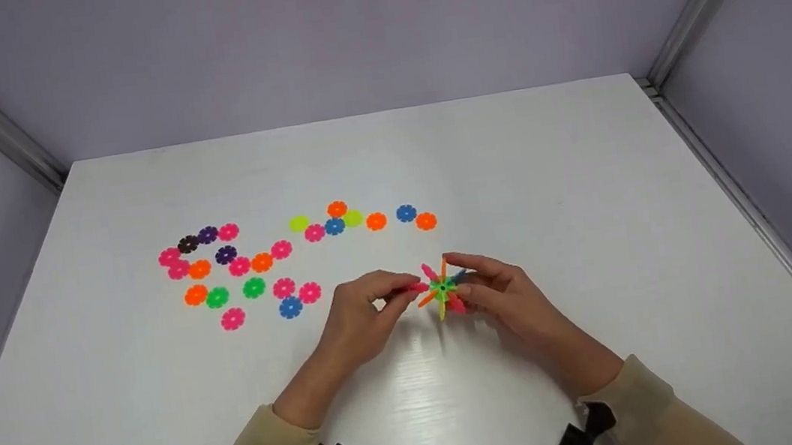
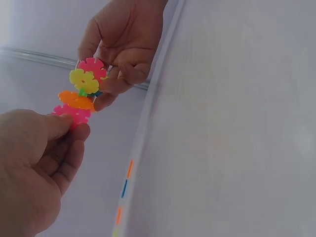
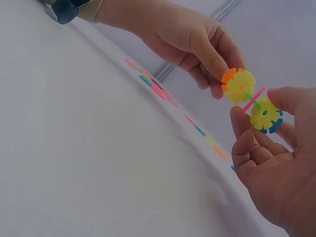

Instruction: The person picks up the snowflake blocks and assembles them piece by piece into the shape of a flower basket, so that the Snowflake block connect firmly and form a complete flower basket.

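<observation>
Both hands hold up a cluster of notched plastic discs (image 1: pixel 442 289) above the near middle of the table. A green disc sits at its centre, with pink, orange, yellow and blue discs standing out around it like spokes. My left hand (image 1: pixel 367 315) pinches a pink disc (image 2: pixel 73 114) between thumb and fingers at the cluster's left side, close against an orange disc (image 2: pixel 76 100). On the opposite side my right hand (image 1: pixel 507 293) grips the cluster, thumb near a yellow disc (image 3: pixel 264 114) with a blue one behind it. Fingers partly cover the discs on that side.
Many loose discs lie flat on the white table (image 1: pixel 587 176), left of and beyond the hands. Pink, orange and dark ones group at the left, near a green disc (image 1: pixel 254 287). A looser row ends at an orange disc (image 1: pixel 426 221). Pale walls enclose the table.
</observation>
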### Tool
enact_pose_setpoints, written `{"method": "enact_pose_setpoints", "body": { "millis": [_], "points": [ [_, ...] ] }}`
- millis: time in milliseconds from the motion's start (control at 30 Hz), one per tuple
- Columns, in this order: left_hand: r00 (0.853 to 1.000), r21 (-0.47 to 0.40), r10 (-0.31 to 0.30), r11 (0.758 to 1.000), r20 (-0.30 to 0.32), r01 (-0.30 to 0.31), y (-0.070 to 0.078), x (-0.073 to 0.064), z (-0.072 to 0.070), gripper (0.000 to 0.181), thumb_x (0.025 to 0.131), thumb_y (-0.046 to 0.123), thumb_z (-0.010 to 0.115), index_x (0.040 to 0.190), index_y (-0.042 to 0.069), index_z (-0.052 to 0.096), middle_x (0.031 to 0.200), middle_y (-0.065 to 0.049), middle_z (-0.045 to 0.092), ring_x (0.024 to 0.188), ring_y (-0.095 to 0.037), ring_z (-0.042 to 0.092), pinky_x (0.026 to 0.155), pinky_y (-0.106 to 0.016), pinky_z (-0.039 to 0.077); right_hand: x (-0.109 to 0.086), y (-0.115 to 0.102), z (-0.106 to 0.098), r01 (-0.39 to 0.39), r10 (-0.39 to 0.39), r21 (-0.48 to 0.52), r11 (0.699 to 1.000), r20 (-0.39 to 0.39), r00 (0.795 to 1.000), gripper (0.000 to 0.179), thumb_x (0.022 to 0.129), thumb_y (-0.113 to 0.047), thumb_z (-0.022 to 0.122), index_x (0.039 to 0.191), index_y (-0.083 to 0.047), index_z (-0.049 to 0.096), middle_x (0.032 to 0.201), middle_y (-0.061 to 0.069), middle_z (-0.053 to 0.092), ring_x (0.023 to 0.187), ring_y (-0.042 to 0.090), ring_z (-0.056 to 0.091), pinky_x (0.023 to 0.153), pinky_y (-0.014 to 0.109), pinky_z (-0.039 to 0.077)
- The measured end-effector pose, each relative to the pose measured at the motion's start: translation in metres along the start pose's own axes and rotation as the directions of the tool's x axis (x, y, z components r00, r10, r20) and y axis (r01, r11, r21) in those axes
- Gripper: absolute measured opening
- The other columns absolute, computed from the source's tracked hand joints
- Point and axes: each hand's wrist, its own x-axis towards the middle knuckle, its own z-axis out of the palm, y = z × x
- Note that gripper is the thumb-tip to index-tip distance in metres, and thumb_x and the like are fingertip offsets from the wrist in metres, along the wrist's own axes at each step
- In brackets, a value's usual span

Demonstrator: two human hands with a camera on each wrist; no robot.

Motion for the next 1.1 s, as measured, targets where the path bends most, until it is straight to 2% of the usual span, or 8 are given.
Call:
{"method": "enact_pose_setpoints", "body": {
  "millis": [267, 400, 600, 800, 1100],
  "points": [
    [0.997, -0.032, 0.078, 0.996, 0.005, -0.077, -0.0018, -0.0021, 0.0032, 0.020, 0.094, 0.005, 0.081, 0.113, 0.010, 0.083, 0.105, 0.004, 0.080, 0.090, -0.007, 0.071, 0.077, -0.026, 0.060, 0.0006, 0.0027, -0.0020, 0.071, -0.069, -0.034, 0.997, 0.070, 0.995, 0.038, 0.105, -0.008, 0.066, 0.141, 0.002, 0.060, 0.117, 0.014, 0.072, 0.100, 0.022, 0.070, 0.087, 0.031, 0.061],
    [0.993, -0.032, 0.117, 0.993, -0.006, -0.117, -0.0041, -0.0027, 0.0040, 0.019, 0.093, 0.003, 0.081, 0.111, 0.007, 0.083, 0.104, 0.002, 0.080, 0.090, -0.008, 0.072, 0.077, -0.027, 0.061, 0.0014, 0.0028, -0.0029, 0.092, -0.088, -0.059, 0.994, 0.074, 0.993, 0.037, 0.103, -0.005, 0.068, 0.138, 0.003, 0.061, 0.117, 0.015, 0.072, 0.100, 0.022, 0.069, 0.085, 0.029, 0.061],
    [0.984, 0.002, 0.179, 0.984, -0.011, -0.179, -0.0043, -0.0032, 0.0049, 0.021, 0.091, -0.001, 0.082, 0.111, 0.006, 0.083, 0.103, 0.000, 0.081, 0.095, -0.011, 0.075, 0.082, -0.027, 0.062, 0.0010, 0.0024, -0.0026, 0.075, -0.070, -0.106, 0.991, 0.055, 0.996, 0.035, 0.102, -0.010, 0.072, 0.136, -0.002, 0.065, 0.120, 0.017, 0.071, 0.100, 0.024, 0.070, 0.085, 0.028, 0.061],
    [0.983, 0.004, 0.185, 0.983, -0.001, -0.185, -0.0042, -0.0045, 0.0058, 0.023, 0.091, -0.001, 0.082, 0.112, 0.008, 0.083, 0.102, 0.000, 0.081, 0.093, -0.010, 0.075, 0.081, -0.027, 0.061, 0.0008, 0.0033, -0.0033, 0.079, -0.071, -0.158, 0.984, 0.057, 0.996, 0.036, 0.103, -0.010, 0.070, 0.138, -0.002, 0.065, 0.121, 0.017, 0.071, 0.100, 0.023, 0.070, 0.086, 0.026, 0.060],
    [0.982, -0.022, 0.185, 0.983, 0.021, -0.185, -0.0050, -0.0055, 0.0099, 0.026, 0.091, 0.000, 0.082, 0.116, 0.009, 0.082, 0.104, 0.000, 0.081, 0.095, -0.010, 0.075, 0.082, -0.027, 0.061, 0.0019, 0.0039, -0.0031, 0.058, -0.046, -0.183, 0.981, 0.072, 0.996, 0.038, 0.104, -0.010, 0.070, 0.140, -0.001, 0.063, 0.123, 0.018, 0.073, 0.104, 0.025, 0.072, 0.090, 0.029, 0.060]
  ]
}}
